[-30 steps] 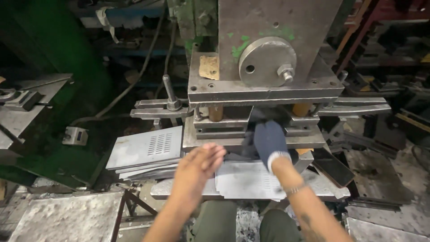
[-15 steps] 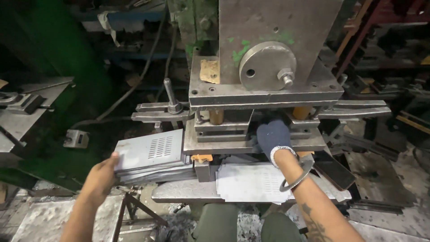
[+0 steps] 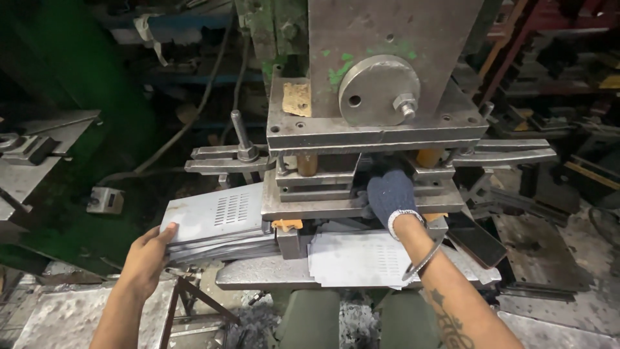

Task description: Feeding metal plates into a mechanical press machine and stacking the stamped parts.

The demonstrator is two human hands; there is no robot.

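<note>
Your left-hand fingers (image 3: 166, 234) are curled over the near left corner of the stack of thin grey sheet-metal panels with slotted vents (image 3: 216, 223), thumb below and fingertips on the top panel, so your left hand (image 3: 147, 258) has a loose pinch on that edge rather than a closed fist. A second ago this hand was hovering open in the middle of the frame above the flat blanks; it has since swung out to lower left and landed on the stack, which suggests you are taking hold of the top panel.

Your right hand (image 3: 391, 194), in a dark blue knitted glove, is tucked into the gap under the grey steel die plate (image 3: 361, 203) at centre, much where it was before. Its fingers are hidden inside, so you cannot tell what they grip, if anything.

The stack lies left of centre, touching the die set. Just below centre, pale flat sheet-metal blanks (image 3: 355, 258) rest on the steel worktop (image 3: 258, 274). Above rises the big grey press head with its round disc (image 3: 378, 90).
</note>
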